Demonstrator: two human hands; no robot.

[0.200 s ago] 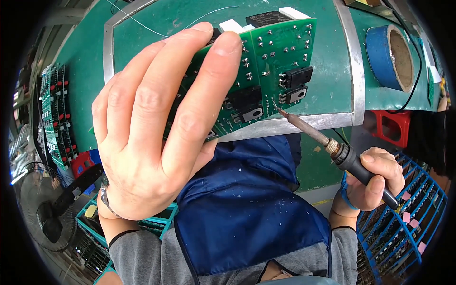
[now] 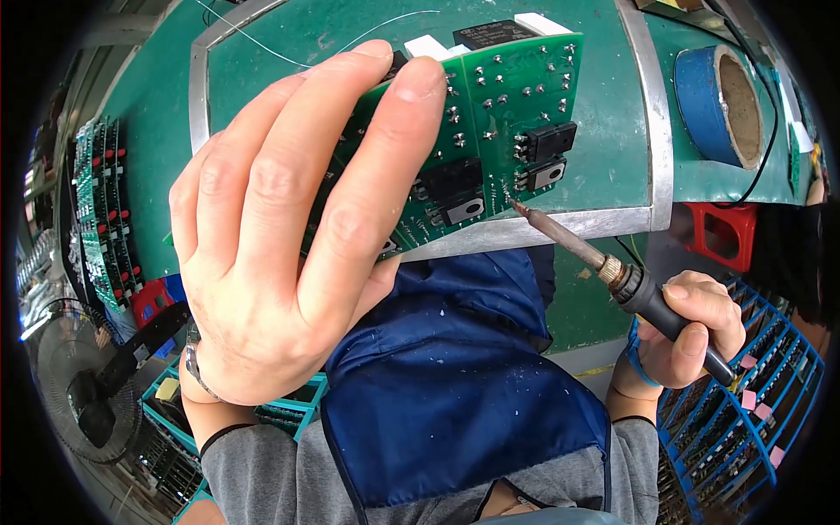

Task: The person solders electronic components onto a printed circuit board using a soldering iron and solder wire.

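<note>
Near right, a blue wire rack [image 2: 787, 325] bears pink slips [image 2: 749, 400] (contents too small to name surely). Green tabletop [image 2: 604, 96] lies open inside silver metal edging [image 2: 649, 105] at right. At its near edge, the left hand [image 2: 267, 254] grips a green, solder-dotted circuit board [image 2: 516, 74]; the right hand [image 2: 697, 331] grasps a black-handled soldering iron [image 2: 641, 295].

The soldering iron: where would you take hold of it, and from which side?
Probably by its black handle, coming from the person's right. The soldering iron slants, its bare metal shaft pointing up and left toward the circuit board, so the handle lies on the far end from the tip. The right hand grips there.
</note>
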